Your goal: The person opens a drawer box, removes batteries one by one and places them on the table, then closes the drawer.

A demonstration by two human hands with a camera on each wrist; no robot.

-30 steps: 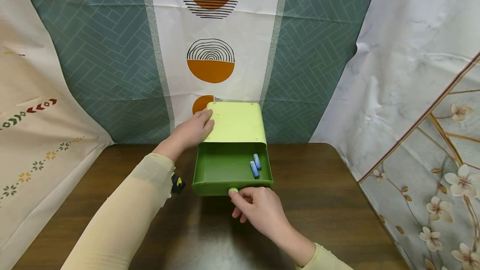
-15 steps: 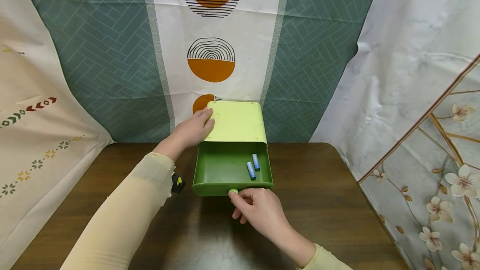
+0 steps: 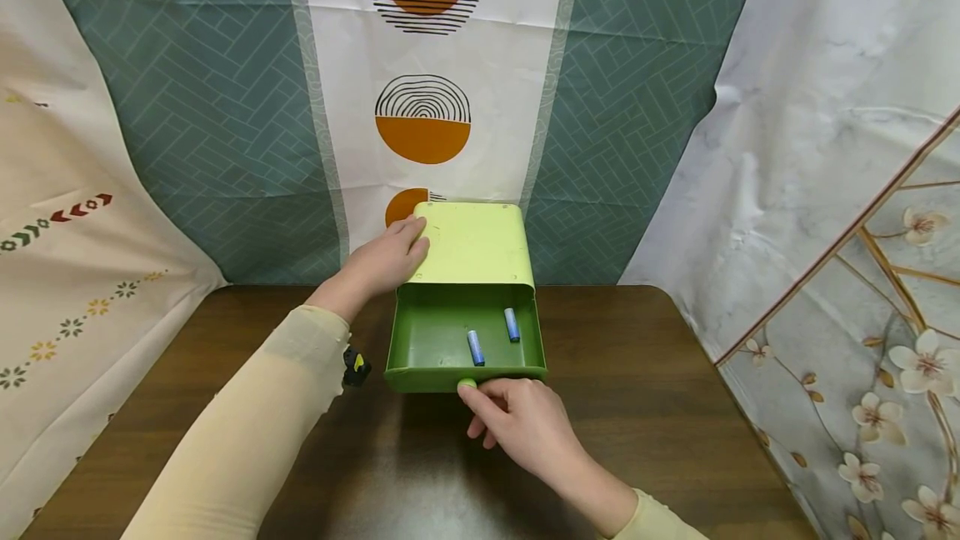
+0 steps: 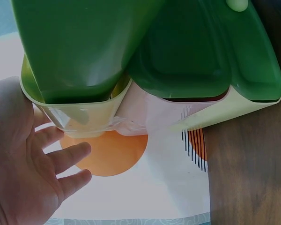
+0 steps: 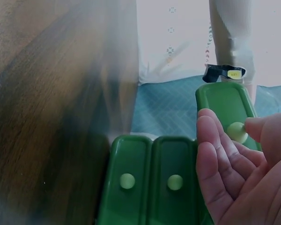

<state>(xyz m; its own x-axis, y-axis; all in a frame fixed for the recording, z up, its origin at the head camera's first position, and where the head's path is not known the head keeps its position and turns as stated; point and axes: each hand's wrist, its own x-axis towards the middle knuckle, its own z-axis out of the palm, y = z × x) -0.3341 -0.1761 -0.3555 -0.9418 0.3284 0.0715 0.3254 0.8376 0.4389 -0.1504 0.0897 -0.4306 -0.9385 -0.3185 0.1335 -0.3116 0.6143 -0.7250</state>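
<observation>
The small drawer cabinet has a light yellow-green top. Its top green drawer is pulled out. Two blue-and-white batteries lie apart inside: one battery near the front wall, the other battery to the right and further back. My left hand rests against the cabinet's upper left edge, and its fingers extend loosely beyond the casing in the left wrist view. With thumb and fingers, my right hand pinches the drawer's round knob. Part of the knob is hidden by that hand.
Two lower drawers, each with a pale knob, are closed below in the right wrist view. The cabinet stands on a dark wooden table, against a patterned cloth backdrop. A black wrist device sits by the left sleeve.
The front battery has rolled left across the drawer floor, away from the other, which shifted slightly. Both hands and the drawer have stayed nearly still.
</observation>
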